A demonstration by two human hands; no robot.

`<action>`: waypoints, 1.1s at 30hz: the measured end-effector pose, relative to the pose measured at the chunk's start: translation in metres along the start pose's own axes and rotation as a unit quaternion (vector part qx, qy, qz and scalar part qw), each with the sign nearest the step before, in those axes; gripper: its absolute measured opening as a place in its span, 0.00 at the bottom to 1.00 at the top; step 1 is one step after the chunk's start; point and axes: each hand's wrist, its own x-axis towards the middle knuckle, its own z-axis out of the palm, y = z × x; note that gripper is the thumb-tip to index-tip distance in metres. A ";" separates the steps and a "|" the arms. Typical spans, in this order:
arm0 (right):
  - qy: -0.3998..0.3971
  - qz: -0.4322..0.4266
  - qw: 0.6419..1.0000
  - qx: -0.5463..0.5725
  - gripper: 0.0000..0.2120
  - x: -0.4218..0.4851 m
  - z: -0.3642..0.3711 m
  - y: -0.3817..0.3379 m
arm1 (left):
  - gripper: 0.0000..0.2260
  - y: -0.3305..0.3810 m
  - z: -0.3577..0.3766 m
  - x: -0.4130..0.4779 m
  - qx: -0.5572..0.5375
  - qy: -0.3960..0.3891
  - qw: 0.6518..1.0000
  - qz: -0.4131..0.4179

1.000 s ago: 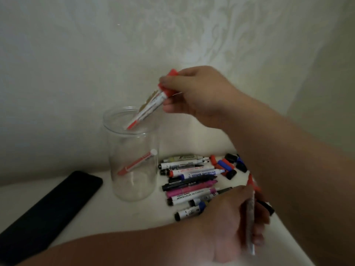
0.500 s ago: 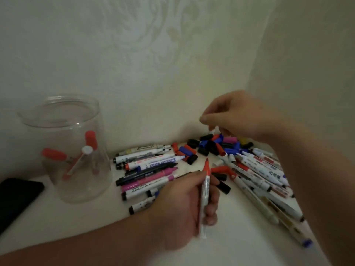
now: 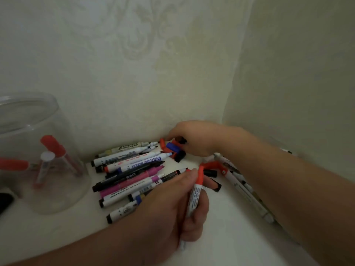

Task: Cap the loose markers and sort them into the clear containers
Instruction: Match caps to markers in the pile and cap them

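My left hand (image 3: pixel 169 210) grips a white marker (image 3: pixel 195 196), its uncapped red tip pointing up. At the back by the wall, my right hand (image 3: pixel 194 139) is down on a small pile of loose red, blue and black caps (image 3: pixel 172 148). Its fingertips touch the caps, and I cannot see whether they pinch one. Several uncapped markers (image 3: pixel 132 169) lie side by side left of my left hand. More markers (image 3: pixel 247 191) lie partly hidden under my right forearm. The clear jar (image 3: pixel 75 189) at the left holds three red markers (image 3: pixel 52 145).
A black phone (image 3: pixel 4 200) lies at the left edge beside the jar. Two walls meet in a corner right behind the caps. Loose red and black caps (image 3: pixel 211 172) lie between my hands on the white tabletop (image 3: pixel 230 227).
My right hand let a red marker go into the jar, swung right and came down onto the cap pile. My left hand kept its marker. The view shifted right.
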 end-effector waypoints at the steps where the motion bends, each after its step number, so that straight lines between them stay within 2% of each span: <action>1: -0.021 -0.002 1.000 -0.020 0.24 0.004 -0.001 -0.002 | 0.14 0.000 -0.001 0.000 -0.004 -0.004 1.000 -0.004; 5: -0.056 0.009 0.997 -0.055 0.24 0.015 -0.001 -0.004 | 0.14 0.002 -0.001 0.000 -0.003 -0.006 1.000 -0.007; 9: -0.029 0.034 0.998 -0.042 0.24 0.009 -0.002 -0.003 | 0.15 0.004 0.001 -0.002 0.020 -0.003 1.000 -0.004; 12: 0.062 0.044 0.997 0.007 0.17 -0.013 -0.012 0.005 | 0.11 0.005 0.004 -0.003 0.036 0.005 0.999 0.008; 14: 0.157 0.061 0.980 0.104 0.10 -0.035 -0.021 0.011 | 0.14 0.005 0.005 -0.003 0.035 0.019 0.999 0.020; 16: 0.216 0.085 0.939 0.254 0.06 -0.065 -0.027 0.014 | 0.15 0.003 0.004 -0.002 0.046 0.030 0.998 0.029; 17: 0.208 0.090 0.908 0.352 0.07 -0.083 -0.027 0.014 | 0.14 0.003 0.004 -0.003 0.059 0.031 0.997 0.035; 19: 0.166 0.059 0.819 0.547 0.07 -0.116 -0.019 0.008 | 0.13 0.002 0.004 -0.004 0.087 0.031 0.995 0.043; 20: 0.154 0.033 0.781 0.604 0.07 -0.129 -0.013 0.005 | 0.13 0.001 0.005 -0.005 0.102 0.032 0.993 0.047; 21: 0.144 0.011 0.758 0.636 0.07 -0.139 -0.007 0.003 | 0.13 0.000 0.006 -0.006 0.116 0.033 0.991 0.050; 23: 0.135 -0.016 0.735 0.665 0.06 -0.150 0.001 0.001 | 0.14 -0.001 0.008 -0.007 0.140 0.035 0.988 0.060; 26: 0.137 -0.037 0.719 0.680 0.05 -0.156 0.004 0.000 | 0.13 -0.004 0.010 -0.007 0.178 0.034 0.980 0.080; 29: 0.147 -0.027 0.719 0.678 0.08 -0.154 0.005 -0.001 | 0.17 -0.006 0.010 -0.006 0.205 0.036 0.974 0.085; 31: 0.136 -0.032 0.734 0.664 0.04 -0.152 0.007 -0.002 | 0.16 -0.006 0.009 -0.006 0.217 0.036 0.972 0.083; 33: 0.106 -0.030 0.770 0.628 0.04 -0.151 0.010 -0.003 | 0.16 -0.005 0.009 -0.006 0.238 0.033 0.967 0.081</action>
